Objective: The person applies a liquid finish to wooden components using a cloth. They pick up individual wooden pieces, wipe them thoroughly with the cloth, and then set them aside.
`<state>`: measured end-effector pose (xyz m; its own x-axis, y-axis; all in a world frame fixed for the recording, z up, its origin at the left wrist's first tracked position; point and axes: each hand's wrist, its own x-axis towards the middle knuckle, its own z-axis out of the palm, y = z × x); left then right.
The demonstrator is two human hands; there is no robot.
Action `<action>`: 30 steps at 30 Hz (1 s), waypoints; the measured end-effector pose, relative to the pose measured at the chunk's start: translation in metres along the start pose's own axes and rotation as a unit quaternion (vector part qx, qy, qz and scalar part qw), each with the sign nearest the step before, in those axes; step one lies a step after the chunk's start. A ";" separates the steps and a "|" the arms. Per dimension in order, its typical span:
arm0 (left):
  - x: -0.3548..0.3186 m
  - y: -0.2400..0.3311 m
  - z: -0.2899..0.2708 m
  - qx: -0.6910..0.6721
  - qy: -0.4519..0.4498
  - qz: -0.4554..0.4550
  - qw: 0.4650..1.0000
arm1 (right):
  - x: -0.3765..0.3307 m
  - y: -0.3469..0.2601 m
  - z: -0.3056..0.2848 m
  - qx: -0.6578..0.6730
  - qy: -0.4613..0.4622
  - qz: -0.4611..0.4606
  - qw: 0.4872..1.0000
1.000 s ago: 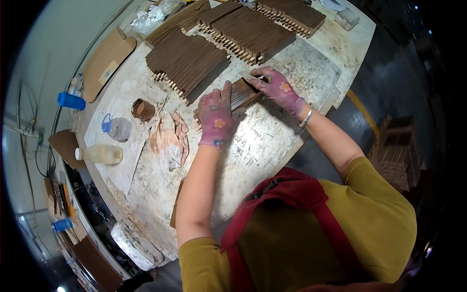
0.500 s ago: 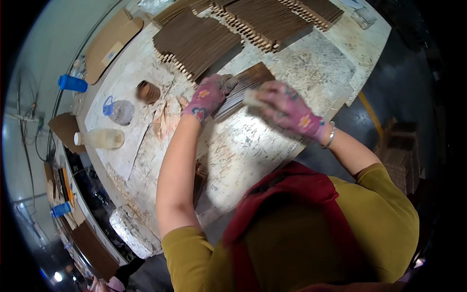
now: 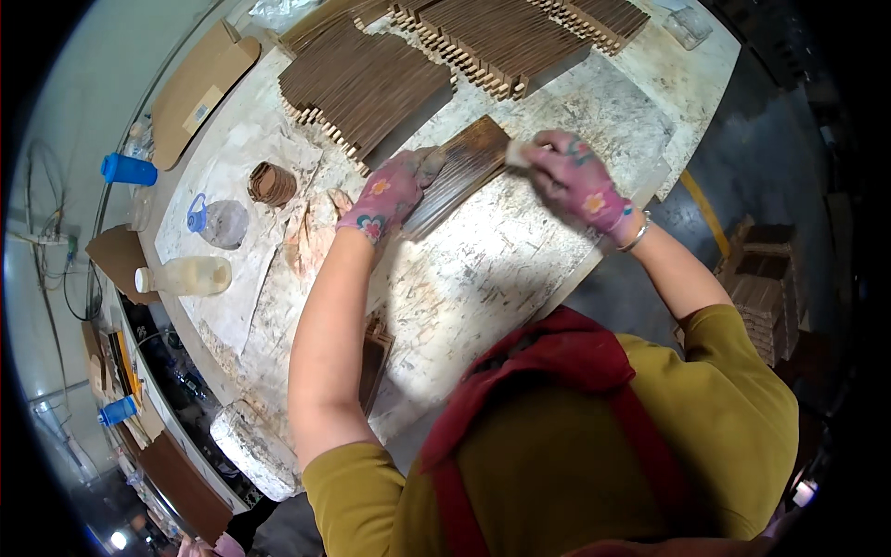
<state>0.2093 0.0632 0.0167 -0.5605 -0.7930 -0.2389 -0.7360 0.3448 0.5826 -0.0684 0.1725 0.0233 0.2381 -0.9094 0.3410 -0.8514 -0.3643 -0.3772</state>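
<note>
A brown wooden panel [image 3: 464, 176] with lengthwise grooves lies slanted on the worn white tabletop [image 3: 445, 288]. My left hand [image 3: 394, 192], in a pink flowered glove, is closed on its left edge, the thumb over the top face. In the matching glove, my right hand [image 3: 577, 181] pinches a small pale pad [image 3: 517, 154] at the panel's right edge. The pad's exact kind is hard to make out. Behind the panel, brown slatted pieces [image 3: 362, 84] with pale stepped ends lie in tight rows, and a further row [image 3: 501, 42] lies to their right.
On the left are a brown ribbed cup [image 3: 272, 185], a clear jug with a blue handle [image 3: 223, 225], a bottle of cloudy liquid [image 3: 190, 277] and a blue cup [image 3: 130, 170]. A white wrapped block [image 3: 252, 450] sits at the near-left edge. Brown stacks [image 3: 766, 288] stand on the floor at right.
My right hand has moved right with the pad, from over the panel's face to its right edge. My left hand keeps its hold on the panel. The whole view has shifted slightly.
</note>
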 end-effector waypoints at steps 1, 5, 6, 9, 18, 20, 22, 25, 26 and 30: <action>0.002 0.004 0.000 -0.017 -0.006 -0.004 1.000 | -0.011 0.027 0.000 -0.074 0.053 -0.021 0.996; 0.006 0.000 0.002 -0.026 -0.021 -0.009 0.999 | -0.010 0.007 -0.006 -0.001 0.039 0.018 0.999; 0.009 0.002 -0.002 -0.013 -0.052 -0.022 0.998 | -0.005 -0.008 0.004 -0.001 0.082 -0.052 0.995; 0.004 -0.009 0.005 -0.039 0.002 0.021 0.999 | 0.016 -0.054 0.025 0.039 0.088 -0.141 0.985; 0.002 0.001 0.004 -0.125 -0.018 -0.008 0.992 | 0.001 -0.040 0.014 0.046 -0.007 -0.025 0.999; -0.001 0.007 -0.002 -0.146 -0.038 -0.041 0.988 | 0.006 -0.075 0.028 0.111 -0.025 -0.104 0.988; 0.009 -0.010 0.006 -0.146 -0.037 -0.019 0.988 | 0.014 -0.097 0.039 0.100 -0.081 -0.128 0.983; 0.005 0.000 0.000 -0.136 -0.054 -0.021 0.989 | 0.010 -0.103 0.047 0.112 -0.123 -0.095 0.981; 0.005 -0.003 0.002 -0.167 -0.049 -0.004 0.985 | 0.008 -0.106 0.044 0.117 -0.132 -0.097 0.980; 0.004 -0.009 0.005 -0.172 -0.037 0.002 0.984 | 0.013 -0.115 0.035 0.147 -0.113 -0.084 0.979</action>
<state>0.2116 0.0596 0.0064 -0.5987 -0.7489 -0.2839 -0.5684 0.1475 0.8095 0.0494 0.1957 0.0412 0.4882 -0.8409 0.2334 -0.6282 -0.5243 -0.5749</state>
